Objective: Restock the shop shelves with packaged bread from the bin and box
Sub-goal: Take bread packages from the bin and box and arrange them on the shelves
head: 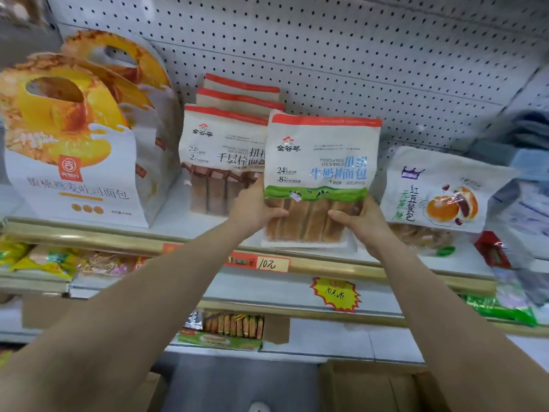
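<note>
Head view: left hand point(255, 209) and right hand point(362, 224) grip an upright bread bag point(322, 162) at the shelf point(89, 237), sticks inside.

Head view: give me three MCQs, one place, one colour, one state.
1. The milk bread pack is where against the brown stick-bread packs?
A left of them
B right of them
C one shelf below
2. Its band colour?
A green
B purple
C black
3. Who holds it?
A left hand only
B neither hand
C both hands

1 B: it is to their right, beside the red-bean bun bag.
2 A: green strip above the bread window.
3 C: left hand and right hand each grip a lower corner.
</note>
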A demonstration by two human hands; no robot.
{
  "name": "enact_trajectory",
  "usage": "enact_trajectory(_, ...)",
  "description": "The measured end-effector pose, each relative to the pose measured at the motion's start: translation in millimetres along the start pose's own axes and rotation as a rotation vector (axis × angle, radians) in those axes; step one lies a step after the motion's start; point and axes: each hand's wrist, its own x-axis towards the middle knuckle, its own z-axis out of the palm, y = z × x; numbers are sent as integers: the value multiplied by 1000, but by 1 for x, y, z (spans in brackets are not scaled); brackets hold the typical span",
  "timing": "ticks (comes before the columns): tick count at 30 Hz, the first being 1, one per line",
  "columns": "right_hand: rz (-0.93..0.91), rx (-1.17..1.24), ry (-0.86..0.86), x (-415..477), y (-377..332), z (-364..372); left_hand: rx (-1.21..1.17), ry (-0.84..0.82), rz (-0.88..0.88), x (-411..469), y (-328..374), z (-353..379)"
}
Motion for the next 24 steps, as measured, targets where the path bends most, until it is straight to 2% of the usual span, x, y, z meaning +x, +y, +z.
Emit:
enact_trajectory(2,-4,-18,-2,13,12,0,-5,44,-34,5,-2,14)
enact_trajectory(7,18,-37,-32,14,41,7,-53,35,-109,1,-19,44)
enact_trajectory(13,-17,-66,49,14,56,12,-90,45,-105,-4,-28,58)
enact_trajectory(19,-22,-49,114,9,61,13,-136,-12,-129,4,-30,62)
enact_trajectory(24,-78,-127,201,0,63,17,-145,55,-132,-8,-32,68)
